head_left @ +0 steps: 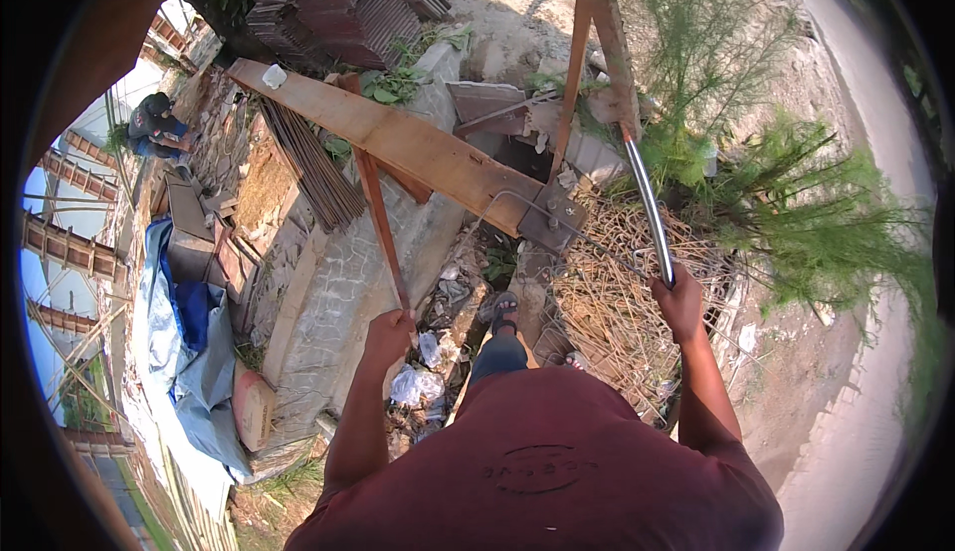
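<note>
My right hand (678,302) is closed on a long silver metal pipe (647,198), which slants up toward an upright plank (612,49). My left hand (388,337) is closed at the lower end of a narrow reddish wooden strut (378,223); I cannot make out exactly what is in it. Ahead of me a long plank (378,133) crosses diagonally, with a dark metal fixture (553,221) and bent bars at its near end. A pile of small bent steel rods (637,322) lies beside my right hand.
A crouching person (157,128) works at the far left. A blue tarp (174,342), bundled bars (308,163) and stacked tiles (338,14) lie around. My feet (504,312) are among rubble and plastic litter (418,387). Green branches (826,223) overhang on the right beside a pale path (836,432).
</note>
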Demonstrator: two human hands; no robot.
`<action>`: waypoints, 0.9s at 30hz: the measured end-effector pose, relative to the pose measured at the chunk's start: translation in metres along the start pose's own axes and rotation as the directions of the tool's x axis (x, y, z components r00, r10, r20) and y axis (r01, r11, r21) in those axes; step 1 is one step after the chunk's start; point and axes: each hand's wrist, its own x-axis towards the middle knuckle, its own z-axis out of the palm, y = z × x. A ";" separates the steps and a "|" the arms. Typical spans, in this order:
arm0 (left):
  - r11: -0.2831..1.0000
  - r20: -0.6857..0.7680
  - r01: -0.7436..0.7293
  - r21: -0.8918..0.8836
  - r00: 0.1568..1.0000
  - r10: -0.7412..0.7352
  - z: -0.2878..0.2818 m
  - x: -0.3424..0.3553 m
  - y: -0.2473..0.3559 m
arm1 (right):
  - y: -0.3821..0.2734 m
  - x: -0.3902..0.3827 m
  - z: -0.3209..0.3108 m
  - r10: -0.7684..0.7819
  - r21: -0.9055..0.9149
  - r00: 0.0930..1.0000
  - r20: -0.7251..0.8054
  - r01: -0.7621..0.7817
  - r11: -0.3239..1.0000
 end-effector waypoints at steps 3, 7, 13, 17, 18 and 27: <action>0.997 0.068 -0.035 0.063 0.997 0.030 -0.020 0.024 0.012 | -0.016 -0.003 0.010 0.106 -0.044 0.994 0.023 -0.105 0.993; 0.979 0.134 -0.153 0.132 0.982 0.135 -0.044 0.066 0.012 | -0.021 -0.015 0.024 0.137 -0.168 0.990 -0.032 -0.141 0.976; 1.000 0.304 -0.001 -0.001 0.953 0.002 -0.049 0.078 0.005 | -0.032 -0.020 0.025 0.241 -0.202 0.970 0.011 -0.234 0.951; 0.993 0.422 0.094 -0.068 0.905 -0.056 -0.038 0.080 -0.006 | -0.022 -0.018 0.023 0.278 -0.192 0.959 0.052 -0.263 0.945; 0.993 0.429 0.086 -0.075 0.902 -0.046 -0.035 0.079 -0.008 | -0.020 -0.018 0.022 0.287 -0.185 0.956 0.061 -0.271 0.944; 0.998 0.512 0.031 -0.059 0.859 0.004 -0.058 0.120 0.009 | -0.042 -0.023 0.035 0.422 -0.137 0.901 0.098 -0.407 0.903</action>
